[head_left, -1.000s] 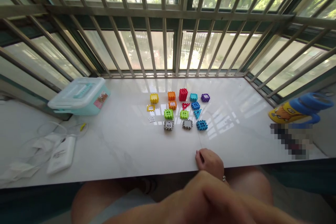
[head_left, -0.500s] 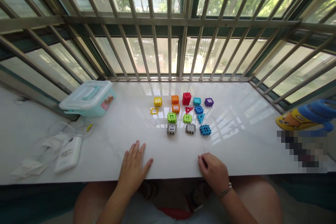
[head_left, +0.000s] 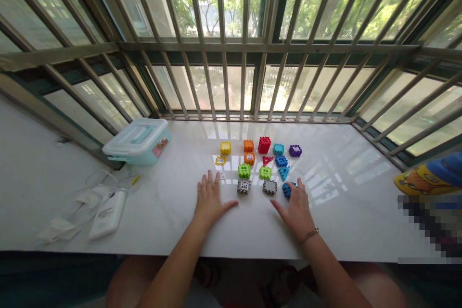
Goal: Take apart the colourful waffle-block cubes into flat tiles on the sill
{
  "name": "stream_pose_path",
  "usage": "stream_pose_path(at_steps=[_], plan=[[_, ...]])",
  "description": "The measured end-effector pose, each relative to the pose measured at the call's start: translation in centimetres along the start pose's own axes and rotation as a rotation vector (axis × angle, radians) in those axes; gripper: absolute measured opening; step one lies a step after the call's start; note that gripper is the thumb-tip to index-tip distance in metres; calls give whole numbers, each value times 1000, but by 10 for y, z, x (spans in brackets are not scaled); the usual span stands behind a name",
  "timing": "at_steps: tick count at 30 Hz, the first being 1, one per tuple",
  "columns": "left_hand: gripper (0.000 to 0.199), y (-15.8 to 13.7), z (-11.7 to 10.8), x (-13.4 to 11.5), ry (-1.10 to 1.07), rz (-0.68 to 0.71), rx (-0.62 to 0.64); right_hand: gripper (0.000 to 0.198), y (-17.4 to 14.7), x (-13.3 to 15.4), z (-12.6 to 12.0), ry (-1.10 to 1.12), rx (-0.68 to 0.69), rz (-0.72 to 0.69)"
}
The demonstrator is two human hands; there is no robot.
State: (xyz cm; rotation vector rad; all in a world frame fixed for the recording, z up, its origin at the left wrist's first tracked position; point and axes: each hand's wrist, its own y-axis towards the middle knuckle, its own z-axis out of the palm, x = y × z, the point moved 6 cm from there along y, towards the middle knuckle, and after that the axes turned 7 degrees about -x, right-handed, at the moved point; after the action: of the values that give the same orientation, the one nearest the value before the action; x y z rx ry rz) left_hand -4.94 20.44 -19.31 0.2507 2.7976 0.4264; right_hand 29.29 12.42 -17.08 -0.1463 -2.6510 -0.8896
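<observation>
Several small coloured toy blocks lie in rows on the white marble sill (head_left: 173, 221): yellow (head_left: 225, 147), orange (head_left: 249, 145), red (head_left: 264, 144), purple (head_left: 295, 150), green (head_left: 244, 171), grey (head_left: 244, 186) and others. My left hand (head_left: 210, 198) rests flat on the sill, fingers spread, just left of the grey block and touching a small white piece. My right hand (head_left: 298, 207) lies flat too, its fingertips on or against a blue block (head_left: 287, 188). Neither hand holds anything.
A pale teal lidded box (head_left: 137, 141) stands at the back left. A white power bank (head_left: 107, 213) with cables and wrappers lies at the left. A yellow-and-blue object (head_left: 429, 175) sits at the right edge. Metal window bars (head_left: 231, 48) close off the back.
Both hands have slid forward from the sill's front edge up to the blocks. The right hand, loosely curled before, now lies spread. The view has tilted up a little.
</observation>
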Motion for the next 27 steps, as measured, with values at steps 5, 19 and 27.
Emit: stream_pose_path(at_steps=[5, 19, 27], plan=[[144, 14, 7, -38, -76, 76, 22, 88, 14, 14, 38, 6, 75, -17], [106, 80, 29, -60, -293, 48, 25, 62, 72, 73, 97, 112, 155, -188], [62, 96, 23, -55, -482, 100, -62, 48, 95, 73, 105, 101, 92, -115]])
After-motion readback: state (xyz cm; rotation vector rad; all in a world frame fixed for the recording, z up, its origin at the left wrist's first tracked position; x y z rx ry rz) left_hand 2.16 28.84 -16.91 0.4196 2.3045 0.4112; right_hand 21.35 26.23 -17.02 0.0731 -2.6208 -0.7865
